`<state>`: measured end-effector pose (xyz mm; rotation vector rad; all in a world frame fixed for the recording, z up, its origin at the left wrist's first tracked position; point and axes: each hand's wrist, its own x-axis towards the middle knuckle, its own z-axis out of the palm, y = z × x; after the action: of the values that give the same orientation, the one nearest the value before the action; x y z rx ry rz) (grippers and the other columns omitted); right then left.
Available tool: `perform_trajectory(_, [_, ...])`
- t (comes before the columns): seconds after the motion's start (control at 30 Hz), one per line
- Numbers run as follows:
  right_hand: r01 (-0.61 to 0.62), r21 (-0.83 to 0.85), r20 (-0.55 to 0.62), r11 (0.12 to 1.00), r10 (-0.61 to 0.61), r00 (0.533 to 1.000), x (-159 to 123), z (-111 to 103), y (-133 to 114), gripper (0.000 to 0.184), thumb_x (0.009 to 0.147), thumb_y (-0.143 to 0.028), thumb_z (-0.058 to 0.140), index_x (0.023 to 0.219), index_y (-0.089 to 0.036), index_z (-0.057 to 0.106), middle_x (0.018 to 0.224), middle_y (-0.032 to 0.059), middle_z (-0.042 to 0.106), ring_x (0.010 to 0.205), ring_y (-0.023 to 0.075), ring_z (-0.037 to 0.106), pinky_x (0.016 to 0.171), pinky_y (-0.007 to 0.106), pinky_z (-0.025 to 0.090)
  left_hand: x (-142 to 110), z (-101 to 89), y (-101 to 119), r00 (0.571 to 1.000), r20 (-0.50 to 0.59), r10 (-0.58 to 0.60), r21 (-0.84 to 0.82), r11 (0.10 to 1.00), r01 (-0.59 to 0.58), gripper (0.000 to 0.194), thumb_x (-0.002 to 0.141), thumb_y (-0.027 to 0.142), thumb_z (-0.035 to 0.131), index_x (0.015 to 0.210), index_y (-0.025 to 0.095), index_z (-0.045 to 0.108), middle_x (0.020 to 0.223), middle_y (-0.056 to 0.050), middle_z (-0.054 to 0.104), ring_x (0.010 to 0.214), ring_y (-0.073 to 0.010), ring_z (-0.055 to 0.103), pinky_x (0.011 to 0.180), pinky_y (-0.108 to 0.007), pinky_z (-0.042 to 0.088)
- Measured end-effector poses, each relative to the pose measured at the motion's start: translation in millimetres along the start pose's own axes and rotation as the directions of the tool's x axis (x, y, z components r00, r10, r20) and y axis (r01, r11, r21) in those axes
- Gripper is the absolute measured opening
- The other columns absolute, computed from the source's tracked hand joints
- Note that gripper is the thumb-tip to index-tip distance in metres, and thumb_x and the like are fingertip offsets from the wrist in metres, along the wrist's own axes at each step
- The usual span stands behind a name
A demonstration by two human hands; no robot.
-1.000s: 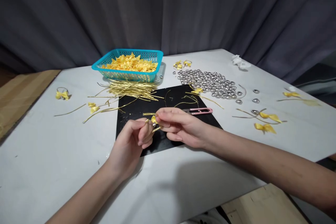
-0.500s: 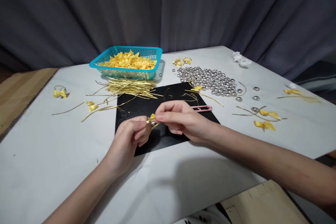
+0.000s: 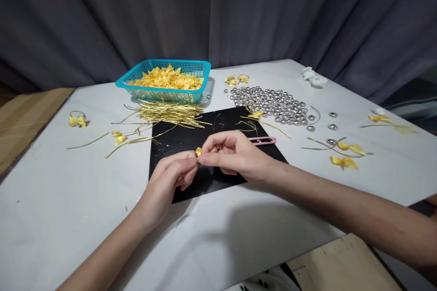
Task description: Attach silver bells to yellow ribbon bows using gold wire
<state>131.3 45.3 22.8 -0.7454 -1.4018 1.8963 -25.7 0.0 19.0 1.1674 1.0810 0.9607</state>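
Observation:
Over a black mat [image 3: 191, 191] my two hands meet at the fingertips. My left hand [image 3: 174, 173] pinches a small yellow ribbon bow [image 3: 198, 151], most of it hidden by the fingers. From the other side, the thumb and forefinger of my right hand [image 3: 230, 152] are closed at the same bow. A silver bead seen with it a moment ago is now mostly covered. A pink-handled cutter [image 3: 266, 140] lies on the mat just beyond my right hand.
A blue basket [image 3: 164, 95] of yellow bows stands at the back, with gold twist ties [image 3: 170, 113] heaped before it. Silver beads [image 3: 273, 102] are spread behind the mat. Loose bows [image 3: 344, 163] and ties lie at right; a bow with a wire loop [image 3: 78, 120] sits at left.
My right fingertips have moved slightly left, up against my left fingertips. The bead and the gold tie ends between the hands are now mostly covered.

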Motion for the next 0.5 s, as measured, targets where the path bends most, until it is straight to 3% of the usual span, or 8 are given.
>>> perform_trajectory(0.23, [0.006, -0.023, 0.012, 1.0, -0.006, 1.0, -1.1, 1.6, -2.0, 0.023, 0.064, -0.024, 0.073, 0.065, -0.01, 0.055, 0.045, -0.0096, 0.043, 0.037, -0.0026, 0.029, 0.034, 0.013, 0.019, -0.2, -1.0, 0.6, 0.999, 0.049, 0.008, 0.058, 0.998, -0.011, 0.035, 0.081, 0.03, 0.042, 0.049, 0.02, 0.036, 0.051, 0.004, 0.03, 0.05, -0.0122, 0.025, 0.049, -0.029, 0.022])
perform_trajectory(0.5, [0.011, -0.055, 0.002, 0.998, -0.011, 1.0, -2.3, 0.9, -0.7, 0.024, 0.065, -0.027, 0.072, 0.064, -0.012, 0.054, 0.044, -0.0092, 0.04, 0.037, -0.001, 0.03, 0.034, 0.013, 0.02, 0.0, -0.7, 0.5, 0.998, 0.068, 0.015, 0.002, 1.0, -0.015, 0.032, 0.079, 0.029, 0.043, 0.05, 0.021, 0.034, 0.051, 0.004, 0.029, 0.05, -0.0121, 0.026, 0.048, -0.029, 0.023])
